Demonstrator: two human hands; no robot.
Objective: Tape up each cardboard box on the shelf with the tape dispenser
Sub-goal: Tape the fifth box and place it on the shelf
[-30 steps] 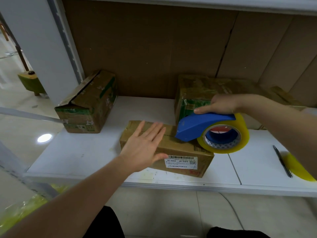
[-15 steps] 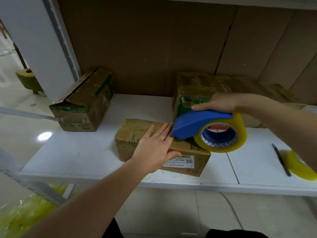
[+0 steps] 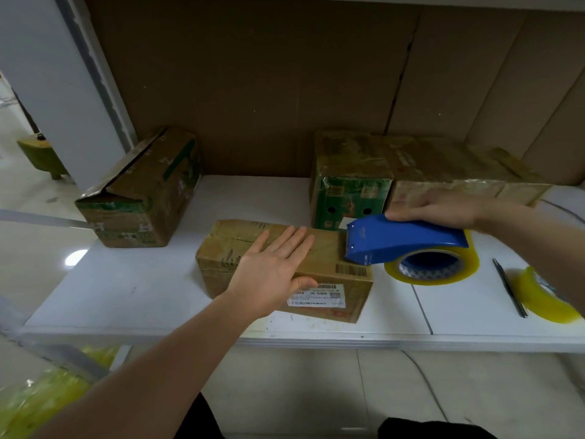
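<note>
A small brown cardboard box point(image 3: 329, 258) with a white label lies near the front of the white shelf point(image 3: 142, 299). My left hand point(image 3: 272, 274) presses flat on its top, thumb over the front face. My right hand point(image 3: 440, 207) grips the blue tape dispenser point(image 3: 402, 242) with its yellowish tape roll point(image 3: 433, 270). The dispenser's front end touches the right end of the box top. A box point(image 3: 142, 198) with a raised flap sits at the left. A taped green-printed box point(image 3: 351, 179) and a long taped box point(image 3: 459, 182) stand behind.
A dark pen point(image 3: 509, 286) and a second yellow tape roll point(image 3: 544, 296) lie at the shelf's right end. Brown cardboard sheets point(image 3: 253, 83) line the back. A grey upright post point(image 3: 95, 74) stands at the left. Tiled floor shows below.
My right hand has lowered the dispenser until its front end meets the small box's right end. My left hand slid a little right along the box top and stays flat.
</note>
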